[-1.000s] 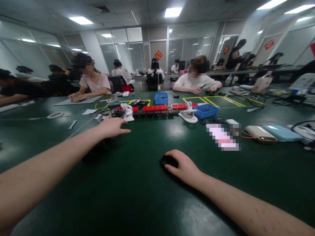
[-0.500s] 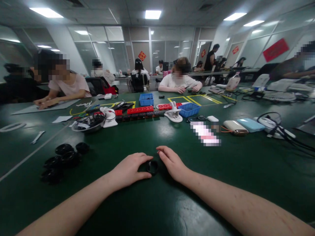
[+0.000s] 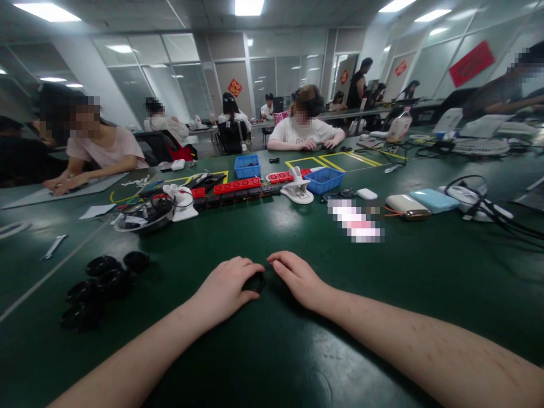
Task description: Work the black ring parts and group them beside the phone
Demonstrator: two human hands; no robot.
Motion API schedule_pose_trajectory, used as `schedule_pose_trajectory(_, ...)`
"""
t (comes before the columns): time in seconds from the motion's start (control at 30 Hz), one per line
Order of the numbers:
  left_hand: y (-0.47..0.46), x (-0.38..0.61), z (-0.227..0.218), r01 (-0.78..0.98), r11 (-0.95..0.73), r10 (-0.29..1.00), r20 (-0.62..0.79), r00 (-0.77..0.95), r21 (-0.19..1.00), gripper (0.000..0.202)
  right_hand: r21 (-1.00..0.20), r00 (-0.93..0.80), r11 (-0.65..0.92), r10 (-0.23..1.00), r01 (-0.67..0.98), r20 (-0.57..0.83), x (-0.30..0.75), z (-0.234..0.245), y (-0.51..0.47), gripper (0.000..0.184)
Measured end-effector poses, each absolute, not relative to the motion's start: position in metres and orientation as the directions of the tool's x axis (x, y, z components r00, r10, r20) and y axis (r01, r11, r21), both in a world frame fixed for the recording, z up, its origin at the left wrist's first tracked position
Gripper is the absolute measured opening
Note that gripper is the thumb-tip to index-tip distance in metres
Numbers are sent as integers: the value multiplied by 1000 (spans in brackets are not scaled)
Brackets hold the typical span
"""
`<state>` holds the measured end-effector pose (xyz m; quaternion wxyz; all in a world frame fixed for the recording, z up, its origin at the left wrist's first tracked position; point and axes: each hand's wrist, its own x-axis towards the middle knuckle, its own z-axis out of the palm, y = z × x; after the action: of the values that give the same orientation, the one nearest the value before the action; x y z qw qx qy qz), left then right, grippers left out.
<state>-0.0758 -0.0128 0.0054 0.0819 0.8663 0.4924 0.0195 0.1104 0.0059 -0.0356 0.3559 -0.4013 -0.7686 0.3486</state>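
My left hand [image 3: 227,286] is closed round a small black ring-shaped piece [image 3: 254,282] at the middle of the green table [image 3: 272,345]. Thumb and fingers curve over it and hide much of the piece. Just to the right, my right hand [image 3: 300,279] rests with its fingers stretched out and holds nothing. A small gap separates the two hands. Over to the left lie several glossy black round pieces [image 3: 114,282] in a loose group.
Farther back are a metal bowl [image 3: 142,222] of cables, a white clip stand [image 3: 297,190], red power strips [image 3: 237,186] and blue bins [image 3: 325,180]. A wrench [image 3: 54,247] lies at left. Power banks [image 3: 408,205] and cables lie at right. People sit across the table.
My left hand has closed further over the black piece, covering more of it. My right hand has barely moved. The camera view has tilted and shifted slightly.
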Motion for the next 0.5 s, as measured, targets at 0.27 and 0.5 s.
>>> schedule_pose_trajectory(0.27,17,-122,8,970,-229,971,-84,223,-77,37,-803,-465,432,856,410,223,112,-29,2,20)
schedule_pose_trajectory(0.5,33,-170,28,974,-58,997,-59,46,-217,32,-813,-484,449,841,371,243,111,-32,0,29)
